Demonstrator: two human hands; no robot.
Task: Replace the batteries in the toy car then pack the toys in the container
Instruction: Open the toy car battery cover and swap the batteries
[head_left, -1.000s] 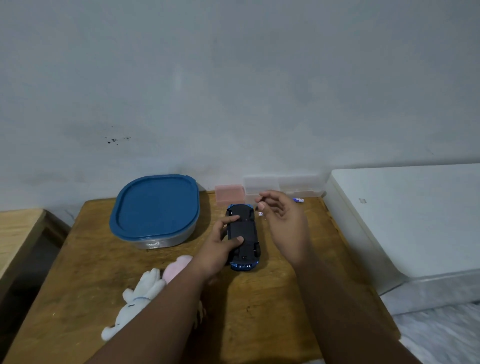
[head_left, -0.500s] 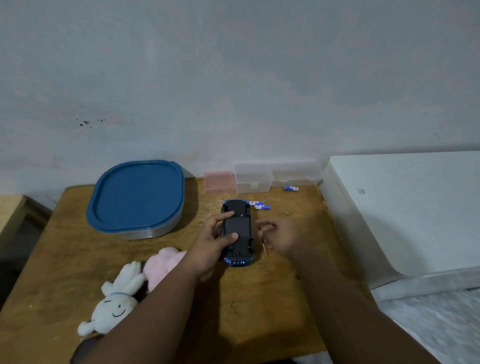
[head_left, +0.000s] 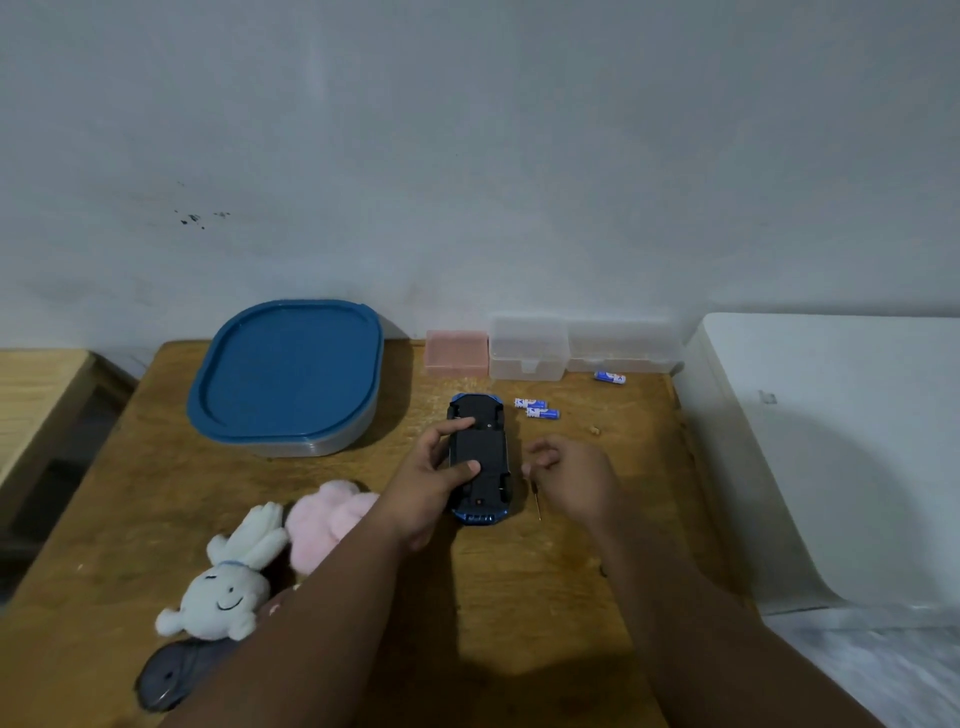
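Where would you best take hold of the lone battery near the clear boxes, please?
Probably pinch the battery across its middle, coming from above: it lies flat on the table, long axis left to right, with the clear box close behind it.

Head view, dim light. We log two hands, the left hand (head_left: 427, 484) and the right hand (head_left: 577, 474), both bare. Each joins a bare forearm, the left forearm (head_left: 311, 623) and the right forearm (head_left: 691, 613), uncovered as far as the near edge of the frame. We note a short-cut thumbnail (head_left: 472, 466) on the left hand. Finer marks we cannot read.
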